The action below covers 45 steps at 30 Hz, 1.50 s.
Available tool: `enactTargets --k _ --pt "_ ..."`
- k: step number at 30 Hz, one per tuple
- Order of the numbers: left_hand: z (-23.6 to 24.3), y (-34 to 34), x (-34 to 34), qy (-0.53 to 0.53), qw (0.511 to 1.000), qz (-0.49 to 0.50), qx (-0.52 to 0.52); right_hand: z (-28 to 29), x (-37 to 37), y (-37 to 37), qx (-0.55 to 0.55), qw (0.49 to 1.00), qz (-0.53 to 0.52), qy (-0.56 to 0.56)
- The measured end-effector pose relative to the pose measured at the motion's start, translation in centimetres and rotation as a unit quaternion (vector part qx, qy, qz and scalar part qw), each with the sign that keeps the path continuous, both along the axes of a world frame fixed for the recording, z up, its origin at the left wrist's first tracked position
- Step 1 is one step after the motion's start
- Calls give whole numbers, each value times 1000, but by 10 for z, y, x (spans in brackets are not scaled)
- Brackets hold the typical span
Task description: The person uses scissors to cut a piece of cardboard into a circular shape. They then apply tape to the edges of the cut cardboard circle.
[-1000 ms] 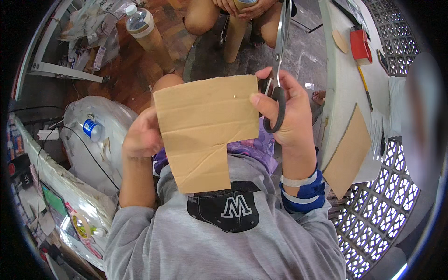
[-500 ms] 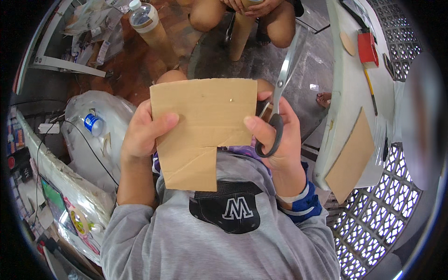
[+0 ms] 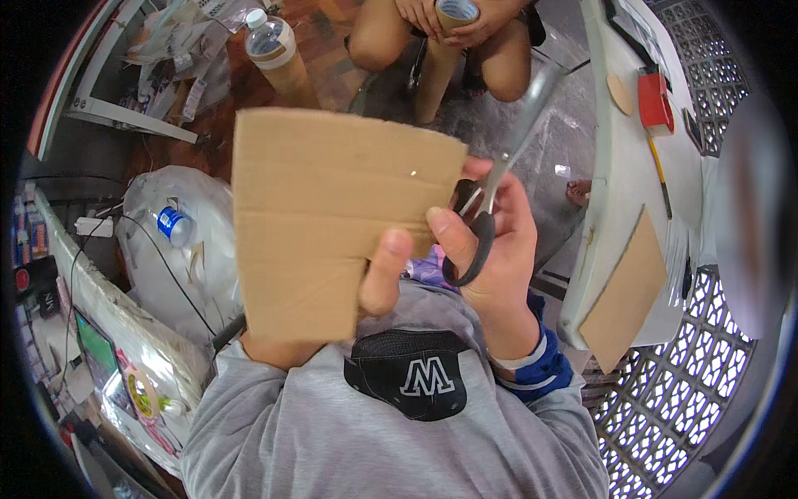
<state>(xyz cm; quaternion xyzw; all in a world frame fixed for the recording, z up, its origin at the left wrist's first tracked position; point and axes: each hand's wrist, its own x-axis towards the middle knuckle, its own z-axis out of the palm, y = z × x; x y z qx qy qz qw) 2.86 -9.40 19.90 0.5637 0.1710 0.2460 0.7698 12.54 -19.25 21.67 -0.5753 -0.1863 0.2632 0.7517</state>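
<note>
I hold an L-shaped piece of brown cardboard (image 3: pixel 324 208) up in front of my chest. My left hand (image 3: pixel 381 279) grips it from behind near its lower edge; only the thumb and a bit of wrist show. My right hand (image 3: pixel 499 249) holds black-handled scissors (image 3: pixel 486 212) at the cardboard's right edge, with the metal blades pointing up and to the right. The right thumb rests against the cardboard's edge.
Another person sits opposite, holding a cardboard tube (image 3: pixel 453 17). A plastic bottle (image 3: pixel 268 37) stands at upper left. A white table (image 3: pixel 615 166) on the right carries a red tool (image 3: pixel 657 100), a pencil and a cardboard sheet (image 3: pixel 623 291). A clear bag (image 3: pixel 166 249) lies on my left.
The cardboard has come up closer to my head and fills more of the view. My right hand with the scissors has moved with it, staying at its right edge.
</note>
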Motion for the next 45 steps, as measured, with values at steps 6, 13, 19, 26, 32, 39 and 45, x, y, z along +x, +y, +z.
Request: enactTargets --k 6,13,19,26,32,39,45 --pt "-12 12 4 12 998 57 23 -20 -14 -38 -1 993 118 24" --pt "14 7 6 -75 985 21 -154 -27 -31 -35 -34 976 213 -6" --pt "18 6 2 38 995 34 -80 -27 -31 -21 7 983 180 -43" --pt "8 -2 3 -74 977 71 -188 -33 -37 -20 16 986 160 -41" --pt "29 -9 21 65 972 188 -126 -30 -36 -19 9 988 152 -18" --pt "0 6 -5 59 997 40 -42 -24 -31 -17 15 987 158 -30" --pt "6 -10 1 28 988 95 -118 -20 -23 -28 -56 973 217 -55"
